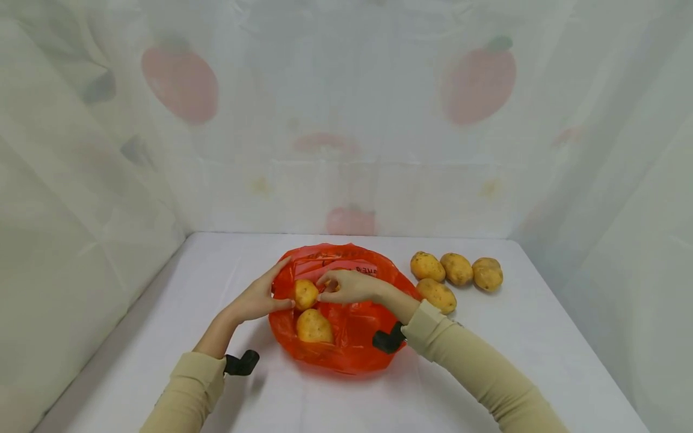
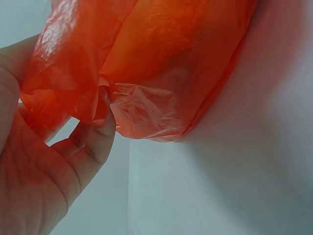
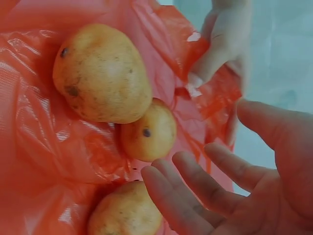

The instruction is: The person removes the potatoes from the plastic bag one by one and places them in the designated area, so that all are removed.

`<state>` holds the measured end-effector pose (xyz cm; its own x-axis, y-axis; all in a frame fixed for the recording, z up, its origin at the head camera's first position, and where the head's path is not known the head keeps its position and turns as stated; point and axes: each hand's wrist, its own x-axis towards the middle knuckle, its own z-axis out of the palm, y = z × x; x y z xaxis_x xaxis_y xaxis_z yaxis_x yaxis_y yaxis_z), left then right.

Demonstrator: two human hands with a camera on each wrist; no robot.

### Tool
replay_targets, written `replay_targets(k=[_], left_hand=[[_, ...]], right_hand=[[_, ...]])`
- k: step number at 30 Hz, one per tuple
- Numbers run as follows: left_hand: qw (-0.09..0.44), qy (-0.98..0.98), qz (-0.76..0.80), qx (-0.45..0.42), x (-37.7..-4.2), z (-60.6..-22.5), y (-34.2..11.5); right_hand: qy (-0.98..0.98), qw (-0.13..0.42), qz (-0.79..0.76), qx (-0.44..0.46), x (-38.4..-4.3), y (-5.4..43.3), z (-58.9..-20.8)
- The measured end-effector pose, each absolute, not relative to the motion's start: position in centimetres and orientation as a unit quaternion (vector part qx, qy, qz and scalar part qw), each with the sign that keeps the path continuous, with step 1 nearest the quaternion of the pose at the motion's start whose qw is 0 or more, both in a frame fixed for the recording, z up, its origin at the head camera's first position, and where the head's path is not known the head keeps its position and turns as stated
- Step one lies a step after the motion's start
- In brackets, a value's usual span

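Observation:
A red plastic bag (image 1: 357,352) lies spread with its mouth up in the middle of the table. My left hand (image 1: 258,299) grips the bag's left rim; in the left wrist view its fingers (image 2: 100,139) curl against the thin plastic. Inside the bag, a large potato (image 3: 102,73) touches a smaller potato (image 3: 149,129), and another potato (image 3: 126,210) lies apart at the bottom of the right wrist view. My right hand (image 1: 351,286) hovers over the bag's opening near the smaller potato, fingers loosely spread and holding nothing.
Several potatoes rest on the white table (image 1: 541,361) right of the bag; the nearest potato (image 1: 436,295) is beside the bag's right edge, close to my right forearm. White curtains (image 1: 346,198) hang behind the table and at both sides.

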<state>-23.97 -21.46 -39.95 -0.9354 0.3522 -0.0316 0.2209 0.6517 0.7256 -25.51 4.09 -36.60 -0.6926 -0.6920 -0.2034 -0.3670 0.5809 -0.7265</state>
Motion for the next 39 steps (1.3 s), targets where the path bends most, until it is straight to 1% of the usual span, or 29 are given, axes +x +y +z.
replay_targets(k=[8, 13, 17, 28, 35, 39], left_hand=[[0.085, 0.906, 0.384, 0.156, -23.8, -39.8, -21.4], [0.084, 0.906, 0.384, 0.155, -23.8, -39.8, -21.3], [0.085, 0.907, 0.383, 0.156, -23.7, -39.8, -21.3], [0.087, 0.907, 0.383, 0.152, -23.7, -39.7, -21.3], [0.081, 0.905, 0.384, 0.163, -23.7, -39.7, -21.3], [0.078, 0.904, 0.386, 0.167, -23.6, -39.7, -21.3]], right_hand=[[0.824, 0.264, -0.375, -0.332, -26.0, 3.6, -38.1], [0.813, 0.297, -0.396, -0.307, -26.1, 3.5, -38.9], [0.819, 0.306, -0.390, -0.289, -26.2, 3.5, -39.5], [0.811, 0.332, -0.392, -0.280, -26.0, 3.0, -40.4], [0.845, 0.311, -0.308, -0.309, -25.6, 2.6, -40.7], [0.852, 0.308, -0.292, -0.308, -25.4, 2.3, -41.1]])
